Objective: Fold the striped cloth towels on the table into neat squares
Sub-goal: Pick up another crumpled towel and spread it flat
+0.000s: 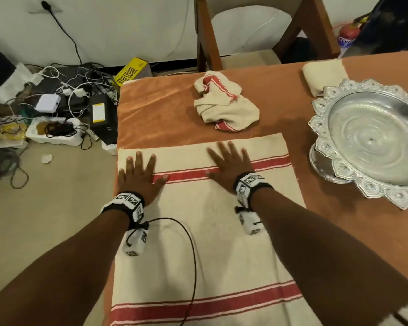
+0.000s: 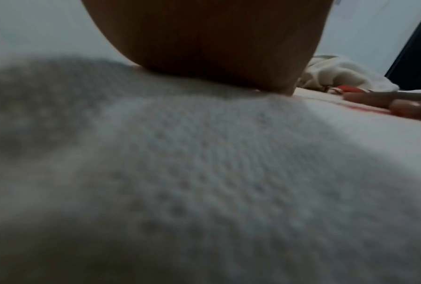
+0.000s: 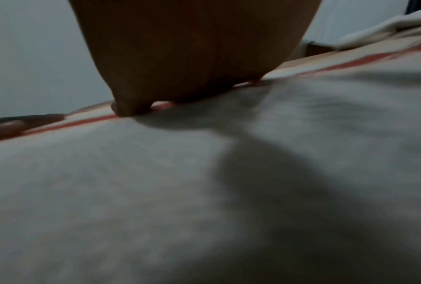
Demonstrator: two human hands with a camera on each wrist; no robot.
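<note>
While flat on the spread towel (image 1: 210, 231), both hands, left (image 1: 139, 177) and right (image 1: 231, 165), fingers splayed, gripping nothing; silver tray (image 1: 320, 128) bare.

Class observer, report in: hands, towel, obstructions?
Left hand and right hand flat on spread striped towel. Crumpled towel waiting beyond. Black cable lies across the towel.

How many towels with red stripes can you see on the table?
2. One flat towel lies spread out under both hands. One crumpled towel sits behind it. The folded cream cloth by the silver tray shows no stripes; it may be another.
</note>
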